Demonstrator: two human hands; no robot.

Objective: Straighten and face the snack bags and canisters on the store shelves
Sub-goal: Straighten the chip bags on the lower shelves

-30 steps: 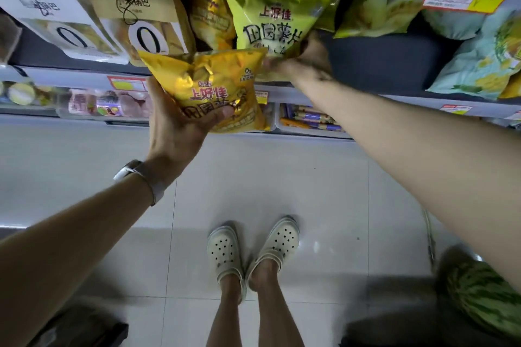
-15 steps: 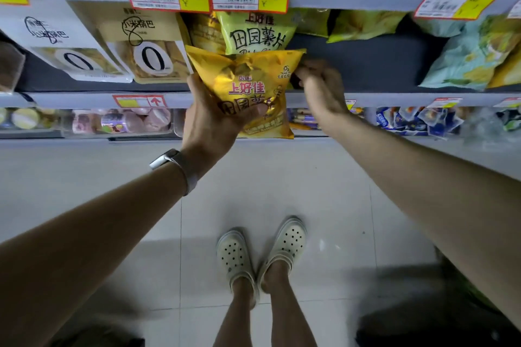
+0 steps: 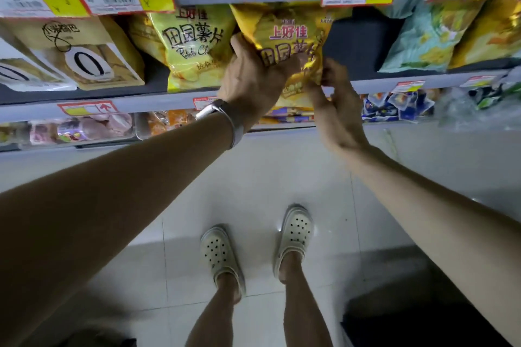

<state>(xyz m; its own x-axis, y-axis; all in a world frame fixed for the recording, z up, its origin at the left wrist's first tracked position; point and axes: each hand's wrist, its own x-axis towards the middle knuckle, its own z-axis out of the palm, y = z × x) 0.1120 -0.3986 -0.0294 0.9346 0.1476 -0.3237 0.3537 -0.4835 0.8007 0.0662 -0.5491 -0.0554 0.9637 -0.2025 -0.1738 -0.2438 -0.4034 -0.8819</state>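
I have both hands on the golden-yellow foil chip bag with red lettering (image 3: 287,28). My left hand (image 3: 253,79) grips it from the left side, with the thumb across the printed front. My right hand (image 3: 335,98) pinches its lower right corner. The bag stands at the front of the grey metal shelf (image 3: 169,100), and its lower edge comes a little over the shelf lip. It is just beside the lime-yellow chip bag (image 3: 191,45); whether the two touch I cannot tell.

I hold it this way because a soft, air-filled bag slides and turns easily. One hand gives support, and the other steers the corner so that the front looks straight to the aisle. To the right of it is a dark gap (image 3: 358,42), then a pale blue-green bag (image 3: 420,36) well apart.

In my judgement the bag is almost placed but leans a little. The next move needs a light push at the base, not a squeeze, otherwise the chips may break.
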